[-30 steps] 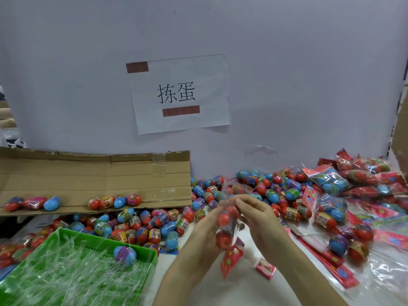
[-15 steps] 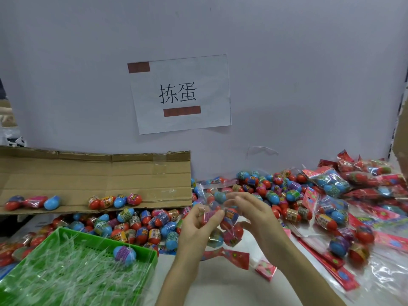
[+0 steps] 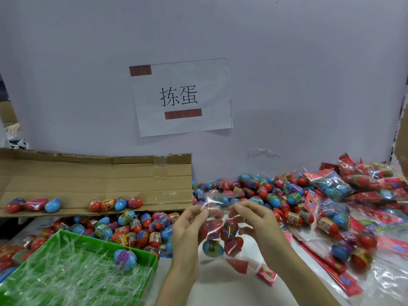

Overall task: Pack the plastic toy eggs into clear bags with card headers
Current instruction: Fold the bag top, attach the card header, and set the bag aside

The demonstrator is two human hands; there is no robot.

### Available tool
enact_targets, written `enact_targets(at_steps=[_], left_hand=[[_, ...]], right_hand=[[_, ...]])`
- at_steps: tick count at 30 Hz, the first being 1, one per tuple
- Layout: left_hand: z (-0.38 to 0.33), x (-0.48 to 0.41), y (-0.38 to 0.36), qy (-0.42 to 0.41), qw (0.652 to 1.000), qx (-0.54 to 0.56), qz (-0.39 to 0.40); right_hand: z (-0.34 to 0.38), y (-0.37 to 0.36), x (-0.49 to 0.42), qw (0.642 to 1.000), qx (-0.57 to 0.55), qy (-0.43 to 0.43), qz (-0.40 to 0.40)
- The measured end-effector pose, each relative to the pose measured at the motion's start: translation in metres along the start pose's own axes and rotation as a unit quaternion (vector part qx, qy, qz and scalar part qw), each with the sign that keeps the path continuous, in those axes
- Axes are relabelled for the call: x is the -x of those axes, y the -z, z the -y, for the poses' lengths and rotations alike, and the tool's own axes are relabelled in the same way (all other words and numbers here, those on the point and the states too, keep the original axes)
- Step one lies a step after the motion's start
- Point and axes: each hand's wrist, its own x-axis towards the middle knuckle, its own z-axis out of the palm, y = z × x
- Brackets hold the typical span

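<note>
The two hands have drawn apart since half a second ago. The clear plastic bag (image 3: 220,231), which was bunched between them, now hangs spread out above the near middle of the white bench (image 3: 220,292).

The left hand (image 3: 187,230) pinches one side of the bag's upper film, its fingers (image 3: 204,212) curled shut on it. The right hand (image 3: 258,226) pinches the other side the same way, its fingers (image 3: 237,208) closed on the film. Neither hand holds anything else.

At least four plastic toy eggs (image 3: 213,248), mostly red with one blue, have settled in the bottom of the bag, well below the pinched edge. A red card header (image 3: 238,265) shows just under them. It is unclear whether it hangs from the bag or lies on the bench.

With the eggs sunk low and the top film pulled taut, filling of this bag looks finished. The step in hand is probably closing its mouth. After that it would likely join the filled bags (image 3: 331,186) heaped at the bench's far right corner.

A great many loose eggs (image 3: 143,226) still lie along the far edge and under the brown cardboard flap (image 3: 99,177) on the left. The task as a whole therefore seems far from done. A green plastic mesh tray (image 3: 106,239) of shredded film sits at the near left corner.
</note>
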Motion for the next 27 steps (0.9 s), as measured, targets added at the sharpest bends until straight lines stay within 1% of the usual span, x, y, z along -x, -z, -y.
enact_targets(at_steps=[3,5,6,7,8,9,10,11,14,19,21,27], left_hand=[[0.002,0.0,-0.003,0.006,1.0,-0.009,-0.005],[0.005,0.0,-0.002,-0.012,0.999,-0.038,-0.014],[0.006,0.0,-0.002,-0.024,0.998,-0.052,-0.013],[0.006,0.0,-0.002,-0.039,0.997,-0.069,-0.01],[0.005,0.001,-0.002,-0.057,0.994,-0.089,-0.006],[0.005,0.002,-0.004,-0.076,0.991,-0.11,-0.001],[0.006,0.004,-0.006,-0.096,0.987,-0.13,0.004],[0.006,0.006,-0.008,-0.116,0.982,-0.15,0.009],[0.01,0.011,-0.014,-0.164,0.964,-0.207,0.024],[0.011,0.017,-0.018,-0.236,0.933,-0.265,0.047],[0.011,0.017,-0.018,-0.248,0.926,-0.28,0.051],[0.012,0.015,-0.016,-0.254,0.922,-0.285,0.057]], right_hand=[[-0.005,0.001,-0.001,0.998,0.029,0.024,-0.041],[-0.008,0.001,0.0,0.984,0.103,0.09,-0.11],[-0.01,0.0,0.002,0.965,0.162,0.144,-0.151],[-0.01,-0.001,0.003,0.937,0.216,0.208,-0.178],[-0.011,-0.002,0.004,0.908,0.258,0.272,-0.188],[-0.011,-0.004,0.006,0.884,0.283,0.324,-0.184],[-0.011,-0.006,0.008,0.868,0.294,0.361,-0.174],[-0.011,-0.009,0.009,0.861,0.292,0.383,-0.161],[-0.008,-0.014,0.013,0.87,0.268,0.395,-0.122],[-0.006,-0.012,0.012,0.881,0.269,0.37,-0.123],[-0.005,-0.012,0.012,0.881,0.268,0.37,-0.119],[-0.006,-0.01,0.01,0.881,0.268,0.372,-0.114]])
